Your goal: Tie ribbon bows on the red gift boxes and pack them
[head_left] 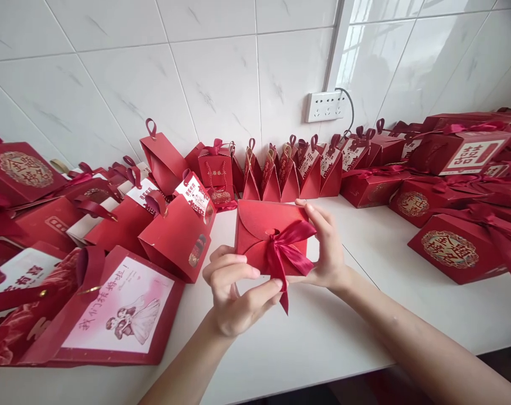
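A small red gift box (255,216) with curved overlapping flaps is held up above the white table, its bow side facing me. A dark red satin ribbon (291,247) is tied in a bow on its front, one tail hanging below the lower edge. My left hand (238,292) grips the box's lower left corner, with thumb and finger near the hanging ribbon tail; whether it pinches that tail I cannot tell. Around the box's right edge is my right hand (326,247), its fingertips over the top right corner and the lower part behind the bow.
Triangular red boxes (289,180) with loop handles line the tiled wall. On the left, a heap includes a large red bag with a couple drawing (131,309). Stacked ribboned boxes (453,244) stand on the right. A power socket (326,107) with a cable is on the wall.
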`<act>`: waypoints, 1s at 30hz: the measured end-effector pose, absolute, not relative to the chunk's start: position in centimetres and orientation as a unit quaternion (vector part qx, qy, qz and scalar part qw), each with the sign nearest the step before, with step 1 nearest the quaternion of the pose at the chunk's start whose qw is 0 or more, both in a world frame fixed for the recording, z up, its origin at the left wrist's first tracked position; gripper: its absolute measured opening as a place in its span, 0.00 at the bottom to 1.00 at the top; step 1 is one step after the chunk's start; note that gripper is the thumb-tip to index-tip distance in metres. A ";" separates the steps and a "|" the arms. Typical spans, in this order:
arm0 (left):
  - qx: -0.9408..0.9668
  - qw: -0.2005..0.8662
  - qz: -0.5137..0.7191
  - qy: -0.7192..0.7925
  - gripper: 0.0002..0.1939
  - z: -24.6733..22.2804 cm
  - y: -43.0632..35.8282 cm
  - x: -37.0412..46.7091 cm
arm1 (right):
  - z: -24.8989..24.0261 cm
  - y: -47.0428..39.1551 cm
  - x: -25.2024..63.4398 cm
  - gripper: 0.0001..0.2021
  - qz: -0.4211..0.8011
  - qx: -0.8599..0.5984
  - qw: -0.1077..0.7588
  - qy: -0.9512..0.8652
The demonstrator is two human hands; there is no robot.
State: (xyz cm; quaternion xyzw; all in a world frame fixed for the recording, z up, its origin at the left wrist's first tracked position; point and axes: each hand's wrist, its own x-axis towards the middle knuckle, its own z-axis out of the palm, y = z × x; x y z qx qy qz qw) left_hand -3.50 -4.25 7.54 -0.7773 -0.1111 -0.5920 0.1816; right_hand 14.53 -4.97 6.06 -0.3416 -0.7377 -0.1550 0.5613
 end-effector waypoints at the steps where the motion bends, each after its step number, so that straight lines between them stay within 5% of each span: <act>1: -0.778 0.180 -0.591 -0.112 0.06 7.5 -4.2 -3.5 | 6.1 -5.0 14.5 0.48 -0.157 -0.341 0.562 -0.737; 30: -0.779 0.184 -0.589 -0.112 0.07 7.4 -4.1 -3.5 | 6.0 -4.9 14.3 0.47 -0.162 -0.331 0.570 -0.734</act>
